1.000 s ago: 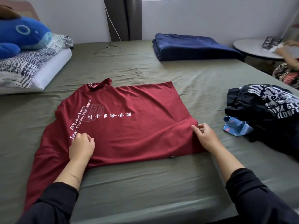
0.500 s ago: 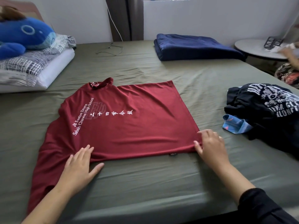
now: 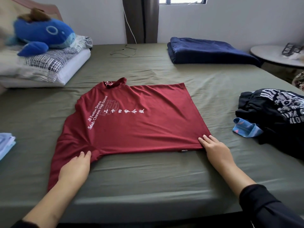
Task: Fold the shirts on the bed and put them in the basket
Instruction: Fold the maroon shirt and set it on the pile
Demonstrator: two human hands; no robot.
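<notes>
A dark red shirt (image 3: 131, 119) with white lettering lies flat on the green bed (image 3: 148, 175), collar to the far left and hem to the right. My left hand (image 3: 74, 168) is at the near armpit, where the cloth gathers into puckers at my fingertips as they pinch it. My right hand (image 3: 213, 149) rests with straight fingers on the near hem corner. A heap of black printed shirts (image 3: 271, 116) lies at the right, with a light blue patterned cloth (image 3: 245, 127) beside it. No basket is in view.
Folded light blue clothes (image 3: 5, 143) sit at the left edge. A folded navy blanket (image 3: 205, 51) lies at the far side. Pillows (image 3: 41, 68) with a blue plush whale (image 3: 42, 33) are far left. A round table (image 3: 276, 55) stands past the bed's right side.
My left hand went from a fist on the shirt to a flat spread hand, then closed its fingers at the armpit. My right hand slid a little along the hem corner.
</notes>
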